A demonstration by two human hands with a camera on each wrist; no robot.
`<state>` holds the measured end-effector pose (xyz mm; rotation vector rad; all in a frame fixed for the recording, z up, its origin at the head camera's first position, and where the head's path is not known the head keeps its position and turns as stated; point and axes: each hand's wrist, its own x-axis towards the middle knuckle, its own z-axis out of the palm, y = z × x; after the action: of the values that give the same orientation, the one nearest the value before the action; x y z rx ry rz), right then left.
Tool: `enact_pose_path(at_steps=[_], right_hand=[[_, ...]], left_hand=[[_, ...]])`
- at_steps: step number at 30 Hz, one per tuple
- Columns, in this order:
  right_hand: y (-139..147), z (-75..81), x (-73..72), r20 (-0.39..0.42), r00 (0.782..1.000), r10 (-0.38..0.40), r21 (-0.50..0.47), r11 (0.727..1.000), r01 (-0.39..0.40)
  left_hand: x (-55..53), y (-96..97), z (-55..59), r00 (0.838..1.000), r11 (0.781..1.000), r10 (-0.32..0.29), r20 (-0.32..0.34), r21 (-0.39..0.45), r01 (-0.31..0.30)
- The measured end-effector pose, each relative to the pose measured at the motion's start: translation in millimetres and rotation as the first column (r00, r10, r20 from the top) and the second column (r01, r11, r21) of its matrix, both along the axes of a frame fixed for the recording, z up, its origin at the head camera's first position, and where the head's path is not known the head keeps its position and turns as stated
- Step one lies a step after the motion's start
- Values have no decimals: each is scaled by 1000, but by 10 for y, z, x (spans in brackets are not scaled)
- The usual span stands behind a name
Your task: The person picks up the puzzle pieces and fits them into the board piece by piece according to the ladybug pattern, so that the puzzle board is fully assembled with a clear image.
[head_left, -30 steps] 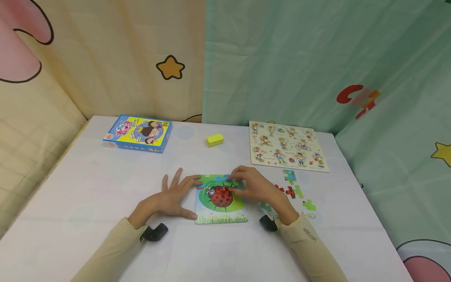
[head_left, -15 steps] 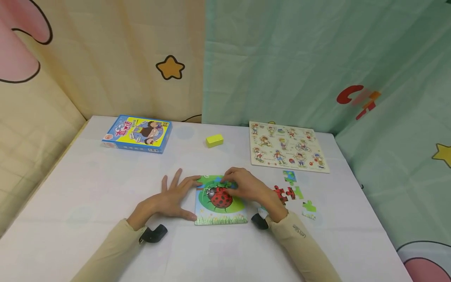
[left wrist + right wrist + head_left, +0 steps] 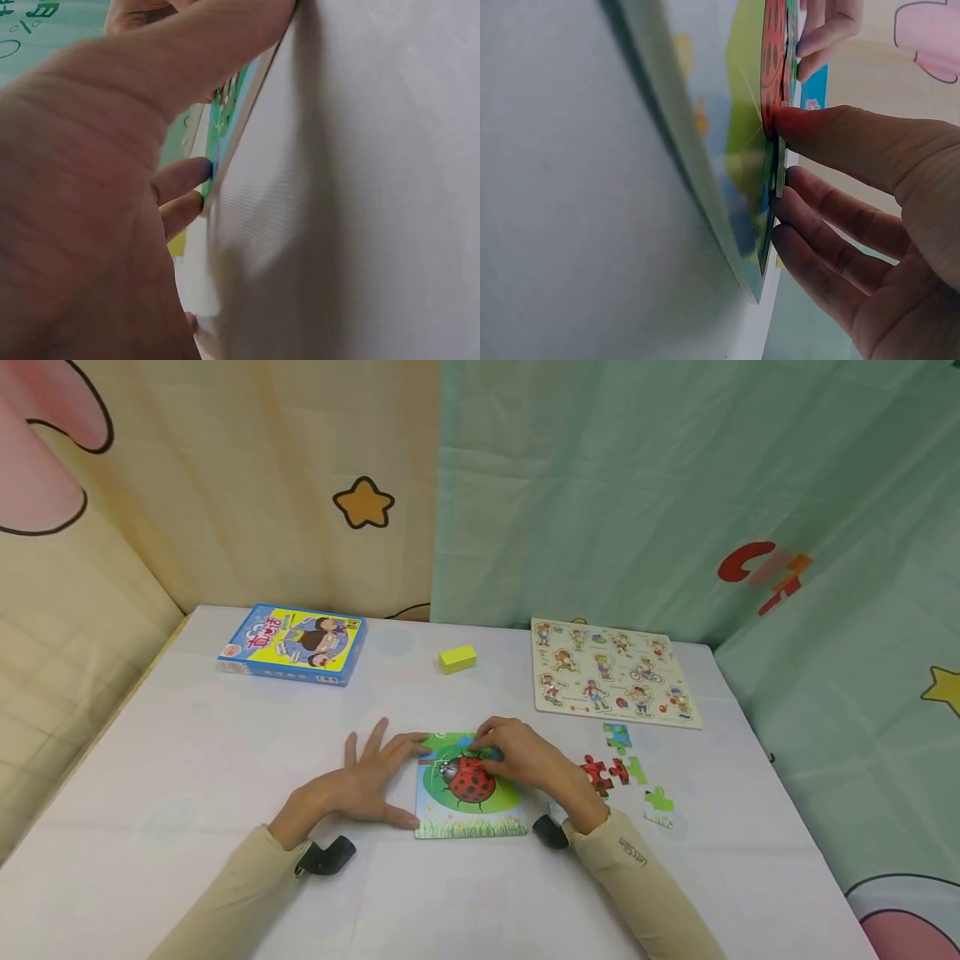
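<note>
A square ladybug jigsaw puzzle board (image 3: 471,828) lies flat on the white table in the head view. My left hand (image 3: 360,792) spreads along its left side, the thumb at the lower left corner and the fingertips at the upper left edge. Over the upper right part of the picture, my right hand (image 3: 531,758) pinches a thin puzzle piece (image 3: 781,171). In the right wrist view that piece is against the board's surface between thumb and fingers. My hand hides most of it in the head view.
Loose pieces lie right of the board: red ones (image 3: 597,774), a blue-green one (image 3: 618,737) and a green one (image 3: 659,799). Behind are a blue-and-yellow box (image 3: 292,643), a yellow block (image 3: 457,658) and a wooden picture board (image 3: 611,672). Curtains hang beyond the table.
My right hand has shifted slightly left over the board with the puzzle piece, and more loose red pieces show behind its wrist. My left hand has stayed in place.
</note>
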<state>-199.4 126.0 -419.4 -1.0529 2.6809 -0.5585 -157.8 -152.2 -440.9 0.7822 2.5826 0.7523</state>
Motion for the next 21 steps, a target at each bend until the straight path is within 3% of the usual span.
enact_pose_path(at_steps=[9,15,21], right_hand=[[21,-15,-1,-25,1000,15,-2,1000,-15],[3,-7,0,-33,999,25,-2,1000,-25],[-12,-10,19,-42,999,-5,19,1000,6]], left_hand=[[5,100,48,997,1000,5,-78,0,-5],[4,150,24,1000,996,-20,-2,89,20],[2,137,-18,998,995,-64,1,73,63]])
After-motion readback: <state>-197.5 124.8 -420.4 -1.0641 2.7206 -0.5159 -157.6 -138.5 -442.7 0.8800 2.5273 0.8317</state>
